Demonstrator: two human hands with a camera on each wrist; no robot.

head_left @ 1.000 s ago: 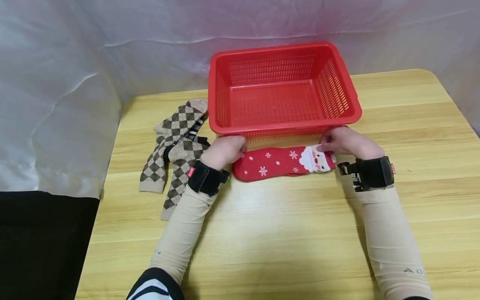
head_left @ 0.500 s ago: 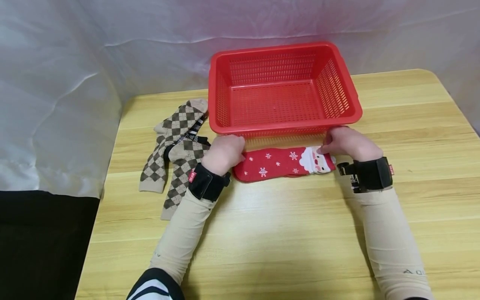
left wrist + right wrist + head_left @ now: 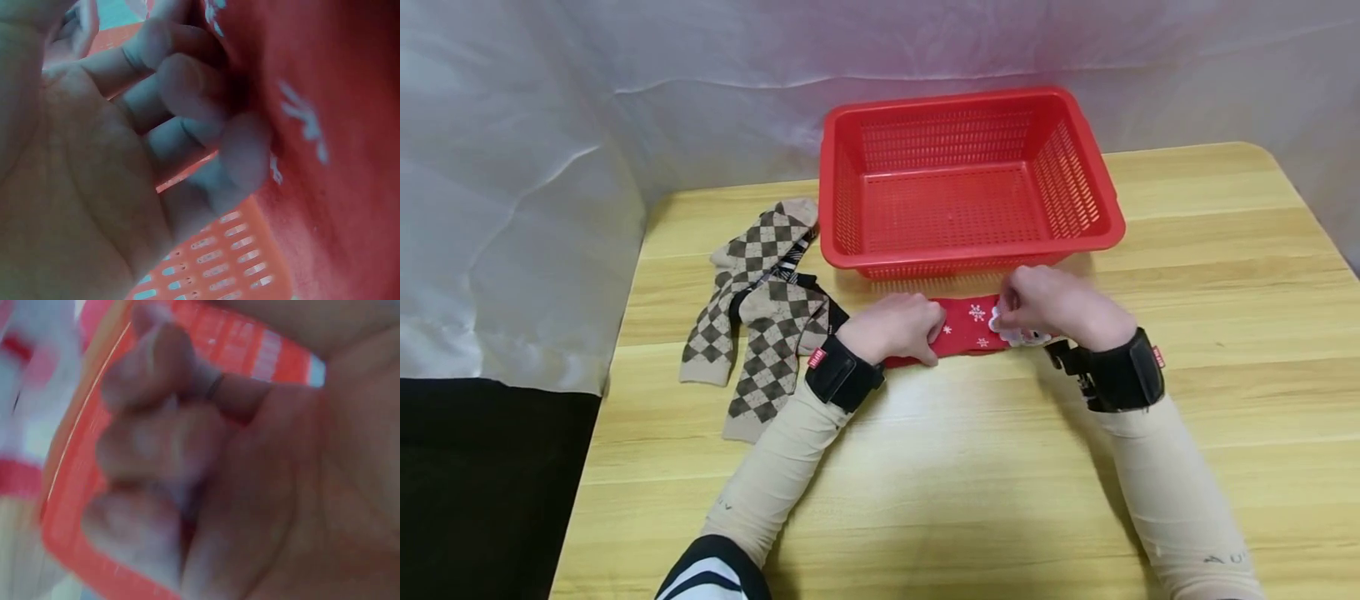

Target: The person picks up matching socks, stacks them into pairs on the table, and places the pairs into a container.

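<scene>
A red sock (image 3: 958, 321) with white snowflakes and a Santa face at its cuff lies across the table in the head view, below a red basket (image 3: 973, 258). My left hand (image 3: 895, 329) covers its toe end and grips the cloth; in the left wrist view the curled fingers (image 3: 187, 81) dig into the red fabric (image 3: 337, 169). Over the Santa cuff, my right hand (image 3: 1060, 304) has curled fingers and pinches the sock around the beard, hiding part of the face. The right wrist view is blurred, with the Santa pattern (image 3: 37, 369) at its left edge.
Beige and brown argyle socks (image 3: 767, 342) lie in a heap left of my left wrist, with some dark patterned cloth (image 3: 790, 262) under them. The basket stands at the table's back edge, against a grey curtain (image 3: 730, 83).
Both hands have moved inward along the red sock from its ends: the left one to the right over the toe part, the right one to the left over the Santa cuff.
</scene>
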